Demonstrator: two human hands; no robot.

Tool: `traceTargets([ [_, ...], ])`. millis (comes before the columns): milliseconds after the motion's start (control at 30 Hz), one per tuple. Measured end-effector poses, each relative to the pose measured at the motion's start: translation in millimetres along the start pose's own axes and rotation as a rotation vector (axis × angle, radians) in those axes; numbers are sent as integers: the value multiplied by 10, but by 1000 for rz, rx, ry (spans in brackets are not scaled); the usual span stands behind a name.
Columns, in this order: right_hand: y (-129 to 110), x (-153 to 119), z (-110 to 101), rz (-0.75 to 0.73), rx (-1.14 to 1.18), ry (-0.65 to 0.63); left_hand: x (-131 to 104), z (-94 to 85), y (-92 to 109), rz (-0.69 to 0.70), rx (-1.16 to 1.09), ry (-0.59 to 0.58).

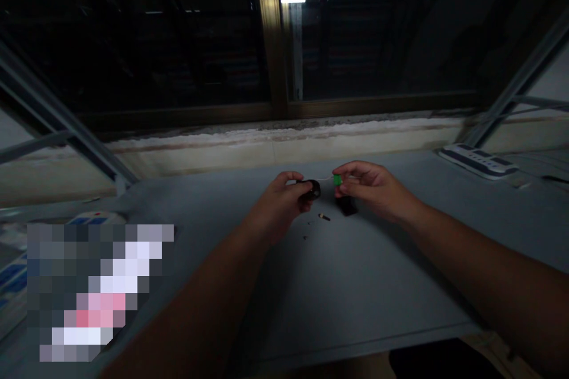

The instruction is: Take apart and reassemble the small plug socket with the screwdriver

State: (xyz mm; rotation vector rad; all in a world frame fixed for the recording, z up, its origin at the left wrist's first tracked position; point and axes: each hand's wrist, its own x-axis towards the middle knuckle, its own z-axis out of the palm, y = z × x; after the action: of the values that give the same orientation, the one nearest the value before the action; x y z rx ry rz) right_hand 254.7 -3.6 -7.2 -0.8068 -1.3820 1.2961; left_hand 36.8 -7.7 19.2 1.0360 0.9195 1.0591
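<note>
My left hand [287, 198] is closed round a black round part [315, 189] near the middle of the table [355, 272]. Between the thumb and fingers of my right hand [367, 186] is a small green piece [337, 179]. A thin pale wire [325, 179] runs from the black part towards the green piece. Below my right hand lies a dark flat object [347, 206] on the table. A small dark and brass-coloured piece [324, 217] rests between the hands, with tiny dark bits [305, 238] nearer to me.
At the back right lies a white power strip [478, 161] with cables beside it. Another strip [95, 218] and a pixelated object [106, 284] are at the left. Metal frame legs stand at both sides, before a wall and dark window. A dark shape [448, 359] is below the front edge.
</note>
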Motion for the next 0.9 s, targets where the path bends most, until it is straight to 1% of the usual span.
traceTargets([
  [233,-18,-6,28,23,71,44,-32,29,20,-6,-5,-18],
  [400,-13,-19,22,56,110,16,-36,63,21,-26,-39,-7],
  [567,1,-24,47,87,92,-21,-37,90,25,-54,-64,-23],
  [733,37,-14,54,82,72,-36,-58,87,21,-57,-95,-71],
  [900,46,-11,58,79,48,-42,-46,52,-44,-25,-103,-129],
])
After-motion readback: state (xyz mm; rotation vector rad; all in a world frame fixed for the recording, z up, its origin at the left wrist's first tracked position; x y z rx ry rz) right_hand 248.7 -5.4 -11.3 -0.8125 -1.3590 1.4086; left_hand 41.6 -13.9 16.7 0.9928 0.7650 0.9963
